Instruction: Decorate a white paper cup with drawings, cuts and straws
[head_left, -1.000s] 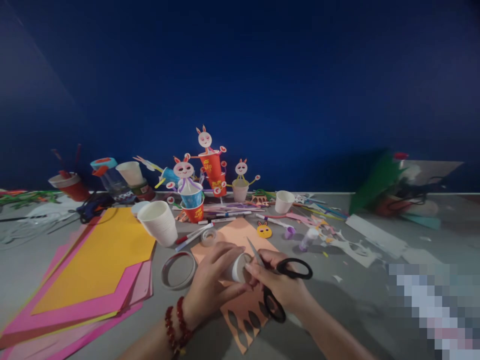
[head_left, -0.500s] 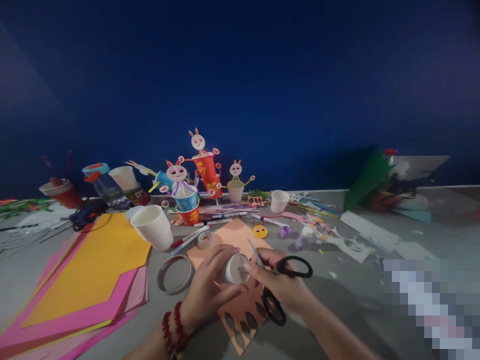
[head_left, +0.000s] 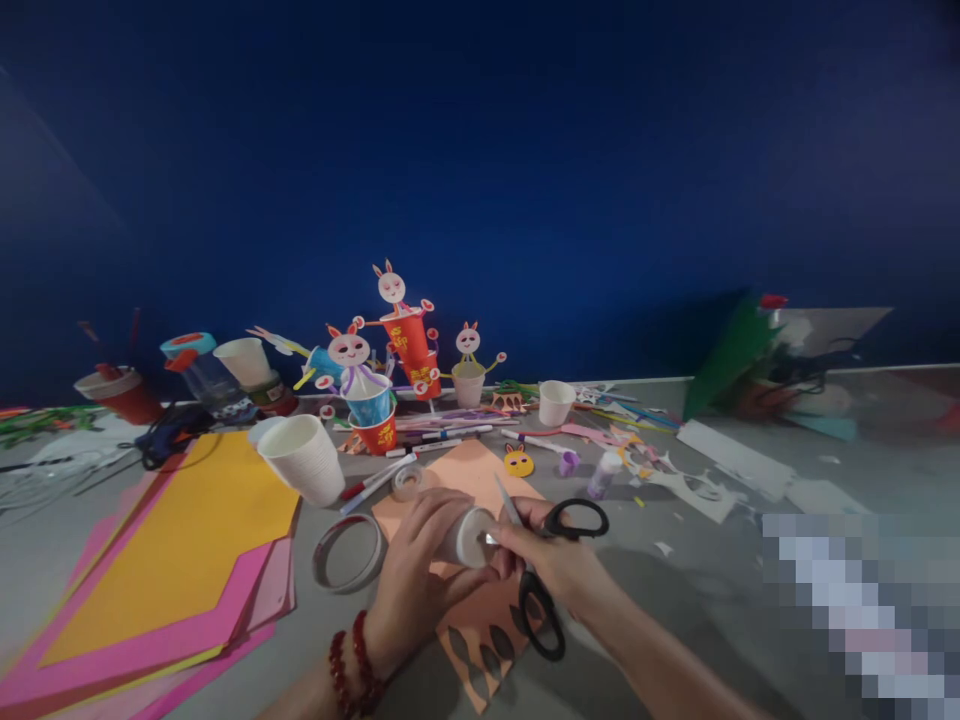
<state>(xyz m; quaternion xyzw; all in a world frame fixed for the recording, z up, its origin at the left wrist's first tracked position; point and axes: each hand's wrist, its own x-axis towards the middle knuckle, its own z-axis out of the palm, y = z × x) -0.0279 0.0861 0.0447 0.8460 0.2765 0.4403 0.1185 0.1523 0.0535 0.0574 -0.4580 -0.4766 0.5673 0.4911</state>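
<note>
My left hand (head_left: pixel 427 555) is wrapped round a white paper cup (head_left: pixel 474 537), whose round end faces me. In my right hand (head_left: pixel 551 560) is a pair of black-handled scissors (head_left: pixel 576 520), its blades spread apart. One blade points up and away; the other meets the cup's round end near its middle, partly hidden by my fingers. Beneath both hands lies a sheet of orange paper (head_left: pixel 465 460) with leaf-shaped cutouts. A yellow paper animal face (head_left: pixel 518 461) rests at the sheet's far right edge.
Left are coloured paper sheets (head_left: pixel 172 530), stacked white cups (head_left: pixel 304 460) and a tape roll (head_left: pixel 347 552). Behind stand cup figures with rabbit faces (head_left: pixel 371 405), a single white cup (head_left: pixel 556 403) and markers (head_left: pixel 379 480). A glue stick (head_left: pixel 604 475) and paper scraps (head_left: pixel 697 485) lie right.
The scissors have turned slightly in my right hand, and their handles have shifted a little left. A bright bit of blade now shows at the cup's end. My left hand keeps its hold.
</note>
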